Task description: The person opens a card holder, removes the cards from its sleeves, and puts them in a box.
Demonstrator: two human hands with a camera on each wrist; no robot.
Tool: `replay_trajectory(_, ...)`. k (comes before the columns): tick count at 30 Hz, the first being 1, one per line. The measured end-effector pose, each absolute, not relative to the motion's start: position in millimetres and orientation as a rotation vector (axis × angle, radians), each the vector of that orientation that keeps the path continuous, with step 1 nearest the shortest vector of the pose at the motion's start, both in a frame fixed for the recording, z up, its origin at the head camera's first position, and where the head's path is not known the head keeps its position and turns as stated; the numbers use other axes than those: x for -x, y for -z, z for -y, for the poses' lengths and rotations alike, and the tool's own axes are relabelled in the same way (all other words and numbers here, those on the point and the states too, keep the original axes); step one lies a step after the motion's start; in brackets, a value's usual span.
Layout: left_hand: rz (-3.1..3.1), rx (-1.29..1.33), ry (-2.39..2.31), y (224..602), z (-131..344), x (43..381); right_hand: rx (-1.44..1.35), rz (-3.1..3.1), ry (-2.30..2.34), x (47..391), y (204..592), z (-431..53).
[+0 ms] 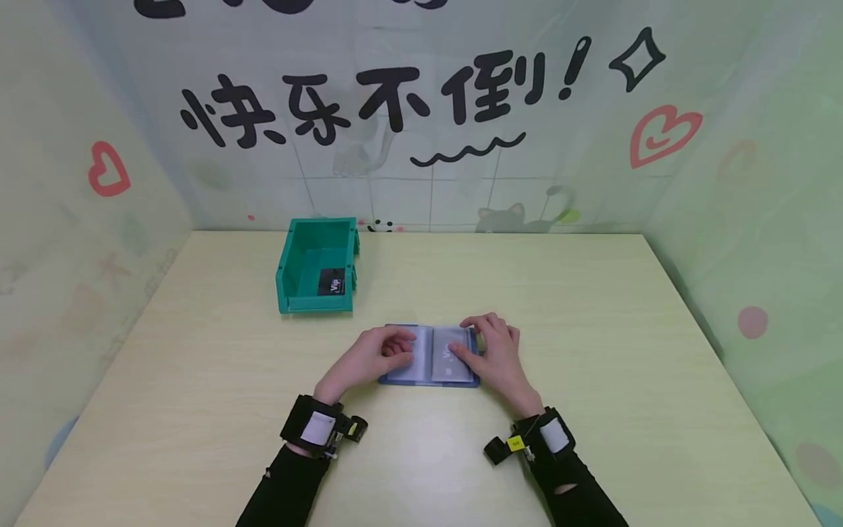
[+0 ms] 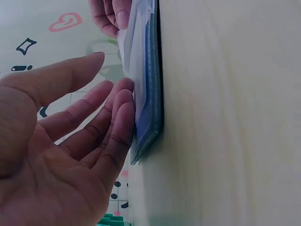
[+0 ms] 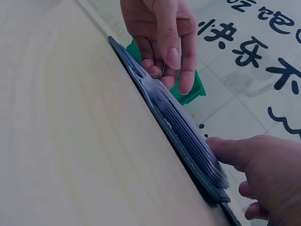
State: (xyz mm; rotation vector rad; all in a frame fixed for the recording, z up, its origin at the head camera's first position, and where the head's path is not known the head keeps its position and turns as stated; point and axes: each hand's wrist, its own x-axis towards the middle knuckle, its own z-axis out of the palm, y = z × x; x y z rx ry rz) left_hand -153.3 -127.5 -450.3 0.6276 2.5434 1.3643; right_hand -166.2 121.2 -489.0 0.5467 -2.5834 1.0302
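Observation:
A blue card holder (image 1: 432, 379) lies spread on the table, with a stack of clear sleeves inside; faint pale lettering shows through the right-hand sleeve (image 1: 451, 366). My left hand (image 1: 388, 350) rests over the left page, fingers loosely bent and thumb apart; in the left wrist view its fingertips (image 2: 124, 94) touch the sleeves and nothing sits in the palm. At the right side, my right hand (image 1: 495, 353) holds the holder's edge, thumb on the right page and index finger by the far corner. The right wrist view shows the sleeves (image 3: 188, 132) fanned in layers.
A green bin (image 1: 315, 304) stands at the back left of the table, with a black card (image 1: 331, 282) marked "Vip" inside. Printed wall panels (image 1: 431, 197) enclose the table (image 1: 593, 329) at the back and both sides. Each wrist wears a black camera strap.

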Motion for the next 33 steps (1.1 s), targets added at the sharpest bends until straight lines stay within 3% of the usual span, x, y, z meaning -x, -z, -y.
replay_trajectory(16,-2.571,-0.511,-1.403,453,116,152,-0.733,2.395,-1.452,162,483,-94)
replay_trajectory(27,-2.615,-0.432,-1.454,451,120,152,-0.893,2.313,-1.188,162,492,-93)
replay_trajectory(33,-2.719,-0.199,-1.386,449,126,150,-0.81,2.385,-1.06,165,494,-108)
